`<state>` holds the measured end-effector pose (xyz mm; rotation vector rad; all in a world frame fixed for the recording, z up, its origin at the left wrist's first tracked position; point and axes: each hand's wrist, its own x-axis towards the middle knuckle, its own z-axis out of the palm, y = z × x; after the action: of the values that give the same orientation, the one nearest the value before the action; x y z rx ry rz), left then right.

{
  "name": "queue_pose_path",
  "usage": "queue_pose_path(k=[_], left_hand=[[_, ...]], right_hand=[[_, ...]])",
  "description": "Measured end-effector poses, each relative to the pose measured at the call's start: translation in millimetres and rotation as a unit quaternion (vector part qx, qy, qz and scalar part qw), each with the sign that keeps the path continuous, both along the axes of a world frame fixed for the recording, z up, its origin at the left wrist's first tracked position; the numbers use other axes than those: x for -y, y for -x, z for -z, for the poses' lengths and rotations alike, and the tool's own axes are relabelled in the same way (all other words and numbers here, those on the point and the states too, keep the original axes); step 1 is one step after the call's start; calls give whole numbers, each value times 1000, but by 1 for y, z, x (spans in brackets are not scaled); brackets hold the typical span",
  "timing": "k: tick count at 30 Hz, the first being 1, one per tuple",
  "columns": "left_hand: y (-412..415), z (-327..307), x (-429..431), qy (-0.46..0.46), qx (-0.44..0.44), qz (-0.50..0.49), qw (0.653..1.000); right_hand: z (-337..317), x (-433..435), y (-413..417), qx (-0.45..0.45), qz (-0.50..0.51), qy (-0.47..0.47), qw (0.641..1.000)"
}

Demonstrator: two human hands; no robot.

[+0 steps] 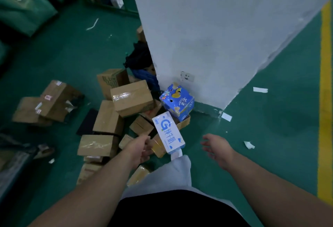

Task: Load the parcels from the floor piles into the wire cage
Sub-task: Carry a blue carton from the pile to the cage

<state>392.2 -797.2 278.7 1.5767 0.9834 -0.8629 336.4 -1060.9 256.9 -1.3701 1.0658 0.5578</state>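
- Head view: brown cardboard boxes, blocky and shiny with tape, lie piled on the smooth green floor beside a white pillar.
- A long white box with blue letters leans on the pile.
- The left hand is just beside it. Its fingers are too blurry to tell.
- The right hand hangs apart, fingers spread wide, holding nothing.

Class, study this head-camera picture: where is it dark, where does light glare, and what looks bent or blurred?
Head view: dim overall, darkest in the upper-left corner; glare streaks on the taped brown box; the wide lens slightly bows the yellow floor line and leans the white pillar; the left hand and right hand are slightly smeared.
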Motion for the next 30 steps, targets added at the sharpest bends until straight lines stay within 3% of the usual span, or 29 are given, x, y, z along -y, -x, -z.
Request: queue_pose_path(k=[10,16,24,27,30], left_hand=[[-118,62,25,0,-29,-11,1000],[-163,129,60,23,-77,-6,997],[-228,238,81,8,-75,-31,997],[-260,270,83,-13,-18,-60,998],[-296,303,86,-34,11,-27,999]], right_hand=[[37,10,-77,-102,-16,19,995],[92,25,-124,-167,-61,-2,984],[201,56,-246,-127,-139,43,981],[230,65,-290,-98,-136,77,983],[254,72,-320,-87,-176,83,977]])
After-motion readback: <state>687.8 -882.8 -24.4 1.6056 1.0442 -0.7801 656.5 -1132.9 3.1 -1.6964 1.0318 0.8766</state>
